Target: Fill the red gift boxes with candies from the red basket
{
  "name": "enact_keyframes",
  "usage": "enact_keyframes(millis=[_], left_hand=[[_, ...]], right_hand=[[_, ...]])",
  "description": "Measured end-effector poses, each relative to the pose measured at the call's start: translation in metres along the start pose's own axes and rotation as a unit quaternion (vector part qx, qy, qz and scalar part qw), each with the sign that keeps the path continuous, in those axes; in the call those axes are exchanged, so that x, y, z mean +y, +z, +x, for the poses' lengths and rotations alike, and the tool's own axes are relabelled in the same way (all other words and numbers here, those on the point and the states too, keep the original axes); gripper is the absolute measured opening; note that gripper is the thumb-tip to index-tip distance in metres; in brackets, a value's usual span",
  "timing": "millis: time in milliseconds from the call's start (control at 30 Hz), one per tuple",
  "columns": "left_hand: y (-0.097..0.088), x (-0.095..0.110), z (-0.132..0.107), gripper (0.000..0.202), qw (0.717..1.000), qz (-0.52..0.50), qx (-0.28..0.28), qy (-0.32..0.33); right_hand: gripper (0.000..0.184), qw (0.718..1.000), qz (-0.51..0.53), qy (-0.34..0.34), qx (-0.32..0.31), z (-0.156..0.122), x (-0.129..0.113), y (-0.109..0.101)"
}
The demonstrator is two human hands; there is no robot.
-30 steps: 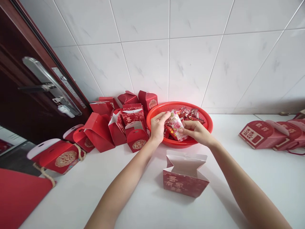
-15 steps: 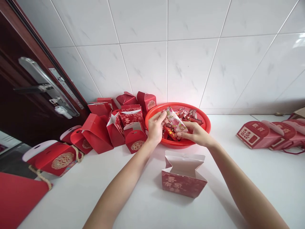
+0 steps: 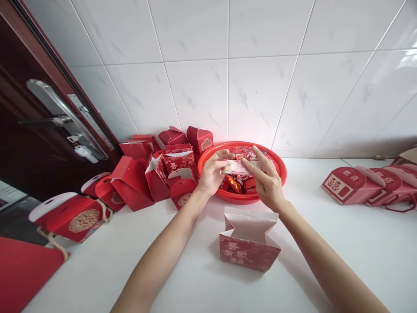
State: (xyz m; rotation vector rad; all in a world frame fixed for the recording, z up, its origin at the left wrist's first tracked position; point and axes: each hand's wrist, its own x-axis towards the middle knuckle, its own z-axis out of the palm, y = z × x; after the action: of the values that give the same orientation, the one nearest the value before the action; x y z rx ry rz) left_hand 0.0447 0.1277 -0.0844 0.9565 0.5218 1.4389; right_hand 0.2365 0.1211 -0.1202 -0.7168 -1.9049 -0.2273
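Note:
A pink, flower-patterned candy packet (image 3: 235,167) is held flat between my two hands over the basket. My left hand (image 3: 212,173) pinches its left end. My right hand (image 3: 267,178) grips the right end, with the index finger stretched out above it. Beneath them is a red plastic basket (image 3: 282,171) of red-wrapped candies (image 3: 235,184), partly covered by my hands. Nearer to me, between my forearms, a dark red paper gift box (image 3: 249,252) with pale lettering stands upright, its top unfolded.
Several red gift boxes (image 3: 132,184) crowd the left by the door (image 3: 39,139), some with rope handles. More boxes (image 3: 353,184) lie in a row at the right. A tiled wall (image 3: 198,100) rises behind the white tabletop (image 3: 192,278).
The packet has tilted from showing its broad face to lying nearly edge-on and level. My right hand has turned over, its fingers now on top of the packet.

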Motion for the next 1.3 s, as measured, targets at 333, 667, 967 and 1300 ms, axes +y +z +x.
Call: enact_keyframes(millis=[333, 667, 967, 1300], left_hand=[[0.003, -0.013, 0.002, 0.025, 0.989, 0.121, 0.031, 0.082], [-0.020, -0.002, 0.007, 0.024, 0.905, 0.404, -0.066, 0.118], [-0.025, 0.012, 0.006, 0.059, 0.691, 0.689, -0.217, 0.031], [-0.029, 0.012, 0.007, 0.029, 0.733, 0.654, -0.188, 0.023]], right_hand=[[0.043, 0.981, -0.190, -0.016, 0.038, 0.003, -0.008, 0.005], [0.022, 0.956, 0.119, 0.266, 0.019, 0.016, 0.002, -0.007], [0.017, 0.822, 0.316, 0.470, 0.058, 0.019, 0.004, -0.008], [0.023, 0.836, 0.285, 0.468, 0.034, 0.022, 0.003, -0.012]])
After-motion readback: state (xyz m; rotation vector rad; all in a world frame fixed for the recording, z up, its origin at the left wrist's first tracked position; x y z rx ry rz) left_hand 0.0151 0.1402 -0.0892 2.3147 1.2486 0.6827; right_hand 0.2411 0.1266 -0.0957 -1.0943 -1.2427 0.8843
